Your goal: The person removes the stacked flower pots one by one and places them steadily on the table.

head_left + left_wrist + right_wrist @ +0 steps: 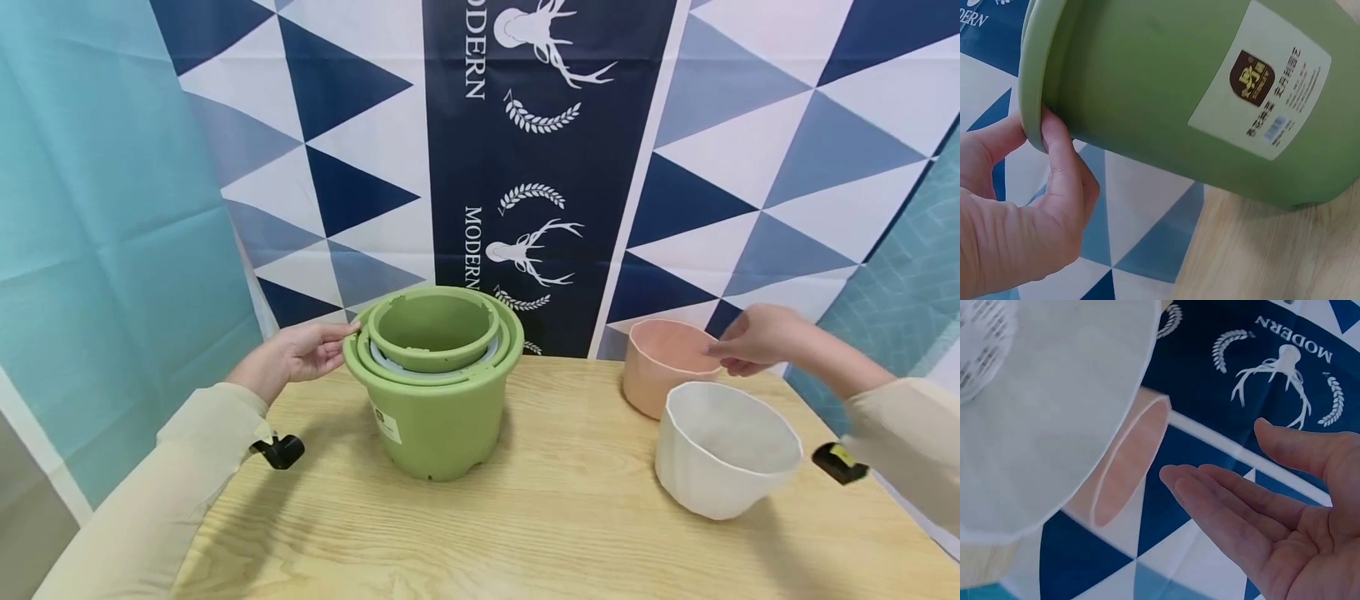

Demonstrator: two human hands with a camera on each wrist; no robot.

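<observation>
A large green flower pot [450, 425] stands at the left, with a pale pot rim [390, 362] and a smaller green pot [433, 332] nested inside. My left hand [303, 354] pinches the large pot's rim at its left side; in the left wrist view, thumb and fingers [1060, 162] lie on either side of that rim. At the right, a pink pot [647, 379] is behind a white pot [712, 467] that leans to one side. My right hand [757, 337] hovers by the pink pot's rim, its fingers [1229, 519] extended and apart from it in the right wrist view.
The pots stand on a light wooden table [555, 500]. A patterned cloth [547, 167] hangs right behind it, and a teal cloth [112, 225] hangs at the left. A paper label [1266, 81] is stuck on the large green pot.
</observation>
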